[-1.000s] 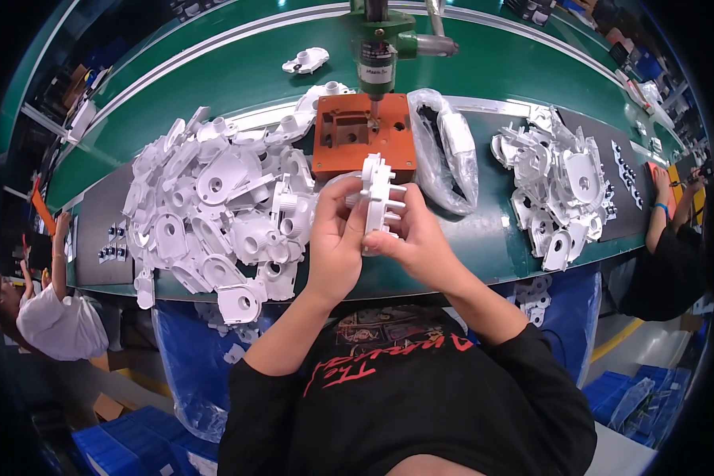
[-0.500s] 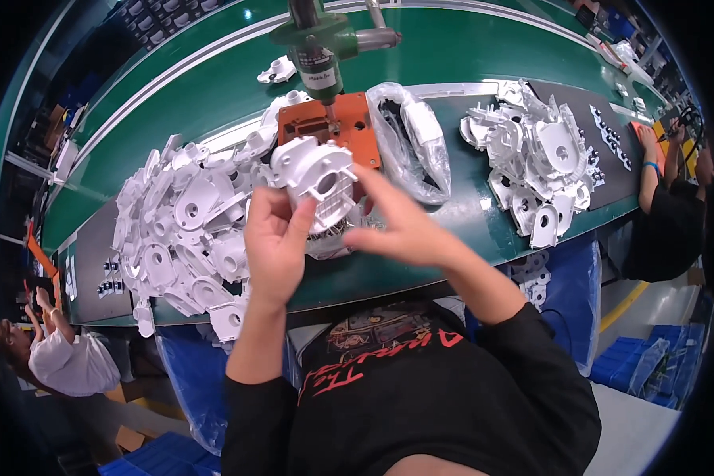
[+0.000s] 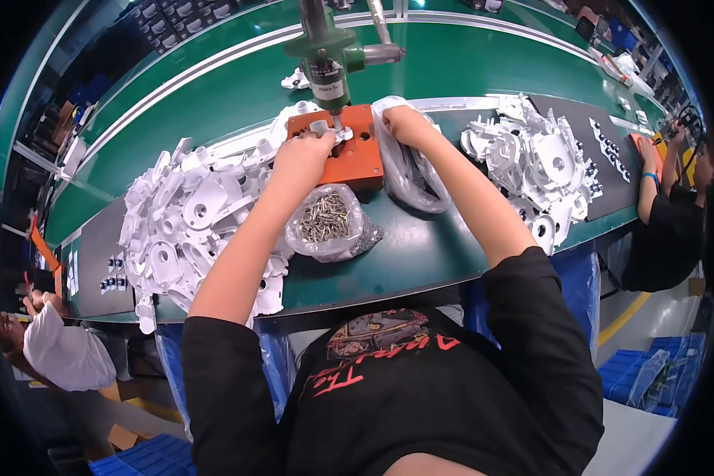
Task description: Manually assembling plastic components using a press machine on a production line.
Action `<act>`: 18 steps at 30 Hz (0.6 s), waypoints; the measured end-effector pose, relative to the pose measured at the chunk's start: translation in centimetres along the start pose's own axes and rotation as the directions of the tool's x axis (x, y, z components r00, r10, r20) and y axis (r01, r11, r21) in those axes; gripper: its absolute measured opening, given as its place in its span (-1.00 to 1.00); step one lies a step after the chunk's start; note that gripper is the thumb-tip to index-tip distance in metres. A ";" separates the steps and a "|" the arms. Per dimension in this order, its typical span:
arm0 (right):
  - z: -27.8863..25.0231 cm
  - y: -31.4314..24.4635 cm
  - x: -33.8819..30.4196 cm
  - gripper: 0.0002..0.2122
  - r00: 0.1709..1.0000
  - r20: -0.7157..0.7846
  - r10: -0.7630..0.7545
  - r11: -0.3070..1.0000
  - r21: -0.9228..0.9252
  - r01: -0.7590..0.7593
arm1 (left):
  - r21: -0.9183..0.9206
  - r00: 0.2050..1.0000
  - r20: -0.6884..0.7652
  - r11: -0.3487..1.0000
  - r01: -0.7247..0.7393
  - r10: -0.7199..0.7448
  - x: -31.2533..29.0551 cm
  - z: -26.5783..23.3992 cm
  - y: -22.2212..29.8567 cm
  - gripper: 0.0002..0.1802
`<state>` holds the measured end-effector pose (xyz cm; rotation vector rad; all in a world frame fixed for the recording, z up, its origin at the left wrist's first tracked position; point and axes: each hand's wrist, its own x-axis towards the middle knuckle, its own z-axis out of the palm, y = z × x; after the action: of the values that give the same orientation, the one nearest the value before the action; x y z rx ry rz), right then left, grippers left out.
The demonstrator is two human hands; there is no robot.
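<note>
My left hand (image 3: 300, 155) presses a white plastic part (image 3: 325, 129) onto the orange fixture block (image 3: 362, 161), its fingers closed on the part. A green powered screwdriver (image 3: 329, 57) hangs from above with its tip right over that part. Beside the block's right edge, my right hand (image 3: 404, 124) lies with curled fingers at the top of a clear plastic bag (image 3: 411, 178). What those fingers hold is hidden.
A clear bag of metal screws (image 3: 325, 222) lies in front of the block. Piles of white plastic parts sit at left (image 3: 186, 226) and right (image 3: 531, 163). Black mats (image 3: 95, 262) flank them. Other people work at lower left (image 3: 59, 353) and far right (image 3: 674, 214).
Both hands moved from in front of my chest out to the orange block. The white part went from held in the air to set on the block under the screwdriver.
</note>
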<state>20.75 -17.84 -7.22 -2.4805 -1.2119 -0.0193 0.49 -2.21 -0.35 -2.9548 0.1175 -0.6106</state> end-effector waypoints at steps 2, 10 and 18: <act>0.6 0.2 1.1 -0.85 0.999 0.025 0.031 0.999 -0.042 -0.030 | -0.008 1.000 -0.005 1.000 -0.007 0.007 -0.1 0.1 -0.2 -0.88; 0.6 0.3 1.8 -0.82 0.993 0.114 0.027 0.996 -0.092 -0.017 | -0.150 0.973 0.227 0.985 0.088 -0.052 -0.5 -1.0 -0.7 -0.88; -4.4 0.1 0.4 -0.82 0.984 -0.177 0.027 0.995 0.103 -0.009 | -0.225 0.990 0.144 0.974 0.024 0.008 -1.3 -0.2 -0.9 -0.82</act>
<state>21.73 -19.03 -3.12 -2.3454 -1.0886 -0.1665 -0.77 -1.19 -0.55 -3.2088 0.1721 -0.4060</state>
